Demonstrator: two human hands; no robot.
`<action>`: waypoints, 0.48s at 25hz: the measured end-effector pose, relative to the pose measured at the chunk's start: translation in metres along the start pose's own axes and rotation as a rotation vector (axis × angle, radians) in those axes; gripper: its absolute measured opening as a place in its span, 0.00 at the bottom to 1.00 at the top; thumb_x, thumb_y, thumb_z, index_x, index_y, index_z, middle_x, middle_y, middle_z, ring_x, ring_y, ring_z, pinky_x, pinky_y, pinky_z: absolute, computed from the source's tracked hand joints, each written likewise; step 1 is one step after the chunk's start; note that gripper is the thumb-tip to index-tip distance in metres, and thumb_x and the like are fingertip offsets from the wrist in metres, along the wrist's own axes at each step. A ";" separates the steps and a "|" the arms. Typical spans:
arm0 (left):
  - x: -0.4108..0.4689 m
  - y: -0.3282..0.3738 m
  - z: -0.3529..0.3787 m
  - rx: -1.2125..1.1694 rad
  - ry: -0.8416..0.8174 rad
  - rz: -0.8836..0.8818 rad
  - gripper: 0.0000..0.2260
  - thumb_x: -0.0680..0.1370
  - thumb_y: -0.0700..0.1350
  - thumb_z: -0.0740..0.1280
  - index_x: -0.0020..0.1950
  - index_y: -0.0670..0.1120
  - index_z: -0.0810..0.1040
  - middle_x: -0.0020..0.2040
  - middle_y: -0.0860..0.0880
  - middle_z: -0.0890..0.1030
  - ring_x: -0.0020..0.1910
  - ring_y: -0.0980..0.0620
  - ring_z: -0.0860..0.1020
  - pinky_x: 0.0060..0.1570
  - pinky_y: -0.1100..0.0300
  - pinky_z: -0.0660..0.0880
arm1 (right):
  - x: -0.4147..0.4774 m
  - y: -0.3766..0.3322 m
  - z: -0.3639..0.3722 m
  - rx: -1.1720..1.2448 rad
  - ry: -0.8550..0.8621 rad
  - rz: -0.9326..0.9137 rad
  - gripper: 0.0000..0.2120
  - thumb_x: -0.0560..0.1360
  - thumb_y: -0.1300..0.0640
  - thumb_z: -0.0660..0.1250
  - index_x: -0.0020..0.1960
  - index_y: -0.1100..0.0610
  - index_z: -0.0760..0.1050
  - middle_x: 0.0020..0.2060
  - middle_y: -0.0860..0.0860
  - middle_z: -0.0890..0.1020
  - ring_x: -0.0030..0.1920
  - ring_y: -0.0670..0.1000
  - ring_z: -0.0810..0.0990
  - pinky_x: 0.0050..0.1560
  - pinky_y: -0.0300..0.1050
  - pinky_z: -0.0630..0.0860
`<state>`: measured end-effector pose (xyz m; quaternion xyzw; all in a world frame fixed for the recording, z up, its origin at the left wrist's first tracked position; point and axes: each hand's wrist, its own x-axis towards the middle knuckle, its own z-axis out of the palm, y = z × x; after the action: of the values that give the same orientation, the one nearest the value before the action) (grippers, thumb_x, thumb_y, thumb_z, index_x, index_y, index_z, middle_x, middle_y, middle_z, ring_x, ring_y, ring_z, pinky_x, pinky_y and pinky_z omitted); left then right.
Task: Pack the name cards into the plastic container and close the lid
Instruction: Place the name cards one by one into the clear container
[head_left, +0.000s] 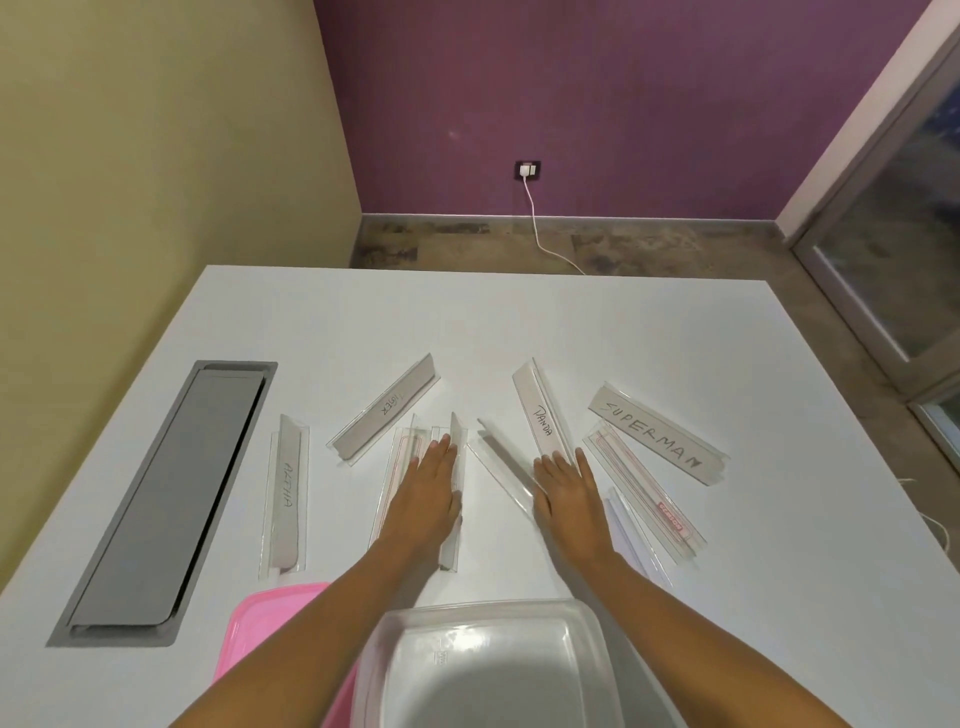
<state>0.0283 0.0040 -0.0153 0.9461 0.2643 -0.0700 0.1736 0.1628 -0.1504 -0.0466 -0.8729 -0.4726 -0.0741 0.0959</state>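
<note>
Gathering is the step in hand, by my reckoning, since the clear plastic container (498, 670) sits empty at six o'clock on the white table (571, 322), right against the person's body, and its pink lid (270, 629) lies off, just beside it at about seven o'clock. Name cards in clear holders are fanned out across the middle of the table: the ALPHA card (284, 499) at nine o'clock, the TIGER card (387, 408) toward eleven, the PANDA card (545, 415) at one, and the SUPERMAN card (657, 434) out at two o'clock, with a few more clear holders (644, 493) lying near the hands. The left hand (426, 493) rests flat, fingers straight and together, on a holder standing on edge just left of centre; nothing is clamped in it. The right hand (566, 493) lies open and flat too, its fingertips touching the near end of the PANDA card, and grips nothing either. Whether the palms actually press the plastic or only hover on it is hard to tell from this high angle. Next, I would judge, each hand must curl round a holder, lift it, and carry it back toward six o'clock, turning it lengthwise so it fits inside the container. None is packed yet, and the lid waits.
</note>
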 end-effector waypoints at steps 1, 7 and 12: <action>0.000 0.001 -0.002 -0.050 0.022 0.009 0.25 0.82 0.45 0.52 0.77 0.44 0.49 0.79 0.48 0.47 0.78 0.52 0.48 0.76 0.57 0.43 | -0.001 0.001 -0.002 0.044 0.028 -0.013 0.17 0.67 0.66 0.74 0.56 0.63 0.80 0.50 0.56 0.85 0.57 0.56 0.82 0.67 0.62 0.68; -0.009 0.020 -0.028 -0.708 0.239 -0.120 0.18 0.81 0.48 0.58 0.70 0.45 0.68 0.70 0.48 0.71 0.65 0.52 0.72 0.63 0.63 0.67 | -0.006 0.009 -0.023 0.188 0.201 -0.101 0.22 0.69 0.70 0.72 0.62 0.65 0.76 0.58 0.59 0.82 0.61 0.59 0.79 0.67 0.62 0.68; -0.018 0.028 -0.050 -1.204 0.245 -0.323 0.12 0.79 0.50 0.62 0.53 0.43 0.79 0.45 0.47 0.84 0.44 0.50 0.84 0.47 0.62 0.81 | -0.017 0.003 -0.049 0.157 0.309 -0.261 0.24 0.70 0.71 0.70 0.64 0.60 0.75 0.62 0.58 0.79 0.62 0.57 0.78 0.66 0.57 0.72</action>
<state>0.0302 -0.0088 0.0438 0.6320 0.4147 0.1746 0.6309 0.1543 -0.1778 -0.0035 -0.7725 -0.5655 -0.1817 0.2244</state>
